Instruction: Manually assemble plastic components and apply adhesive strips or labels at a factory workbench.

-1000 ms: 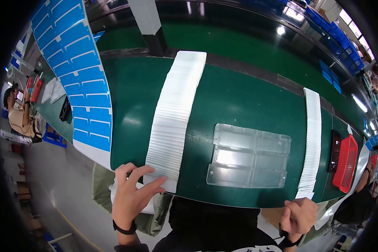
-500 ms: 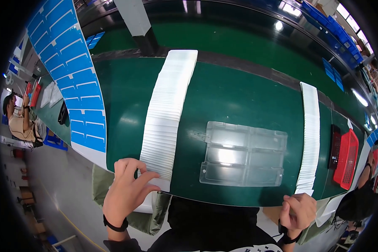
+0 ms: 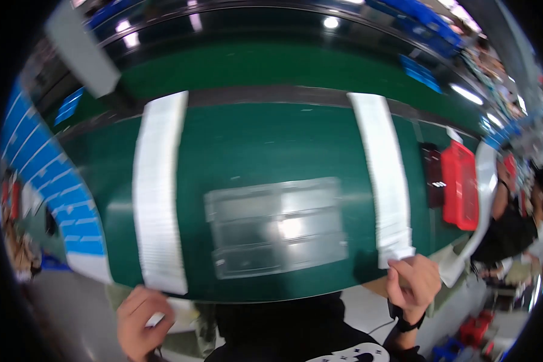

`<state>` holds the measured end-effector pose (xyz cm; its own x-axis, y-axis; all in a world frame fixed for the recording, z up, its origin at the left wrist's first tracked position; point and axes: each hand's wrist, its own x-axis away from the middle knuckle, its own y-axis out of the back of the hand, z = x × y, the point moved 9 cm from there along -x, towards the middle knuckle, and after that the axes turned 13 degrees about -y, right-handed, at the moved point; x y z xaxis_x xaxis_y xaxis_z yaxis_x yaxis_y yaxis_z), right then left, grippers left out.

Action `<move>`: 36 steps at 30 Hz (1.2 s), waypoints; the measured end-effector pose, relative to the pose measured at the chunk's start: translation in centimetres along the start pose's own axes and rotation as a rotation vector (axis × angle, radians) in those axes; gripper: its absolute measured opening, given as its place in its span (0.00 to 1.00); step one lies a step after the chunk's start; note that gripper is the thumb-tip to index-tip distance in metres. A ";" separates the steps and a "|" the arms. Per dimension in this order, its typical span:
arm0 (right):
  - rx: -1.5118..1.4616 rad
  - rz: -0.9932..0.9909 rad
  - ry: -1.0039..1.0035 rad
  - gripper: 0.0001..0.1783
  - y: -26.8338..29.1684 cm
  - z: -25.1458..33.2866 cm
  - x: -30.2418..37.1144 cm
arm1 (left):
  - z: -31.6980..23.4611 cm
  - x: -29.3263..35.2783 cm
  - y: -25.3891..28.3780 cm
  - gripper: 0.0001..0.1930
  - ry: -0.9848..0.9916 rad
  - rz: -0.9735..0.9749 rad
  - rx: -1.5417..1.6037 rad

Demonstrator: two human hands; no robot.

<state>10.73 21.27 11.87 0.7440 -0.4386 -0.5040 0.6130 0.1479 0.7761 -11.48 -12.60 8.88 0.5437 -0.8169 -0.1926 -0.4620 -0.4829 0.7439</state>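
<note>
Two long rows of overlapping white cards or sheets lie on the green table: a left row [image 3: 158,193] and a right row [image 3: 385,169]. My left hand [image 3: 143,323], blurred, is just below the near end of the left row. Its fingers are curled round to the thumb, with a small white patch showing between them; what they hold, if anything, is unclear. My right hand [image 3: 416,282] is closed at the near end of the right row, fingertips against a slightly skewed white piece. Whether it grips that piece is hidden. Between the rows lies a clear plastic compartment tray [image 3: 280,229].
To the right are a red plastic basket [image 3: 460,187] and a dark tray [image 3: 432,175]. A blue-and-white panel [image 3: 57,175] stands along the left side. Beyond the table's far edge runs a green surface [image 3: 241,63]. Other people work at far right.
The view has swung right, so the table's things sit further left. My left hand has come down off the left row, its fingers more curled. My right hand is now against the right row's end.
</note>
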 end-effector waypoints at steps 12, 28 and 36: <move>0.091 0.381 -0.289 0.21 0.0 -8.6 2.0 | -1.6 -0.6 -13.2 0.20 0.706 0.129 0.967; 0.081 0.500 -0.321 0.17 -0.8 -9.4 0.9 | -2.0 -3.7 -11.4 0.16 0.428 0.153 0.756; -0.152 0.841 -0.369 0.15 -2.2 -6.7 1.1 | -1.5 -5.5 -8.3 0.11 0.376 -0.117 0.452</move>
<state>11.94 26.39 7.08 0.8438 -0.3845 0.3744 -0.0420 0.6482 0.7604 -9.63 -3.67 4.72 0.7814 -0.6224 0.0448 -0.5918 -0.7164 0.3694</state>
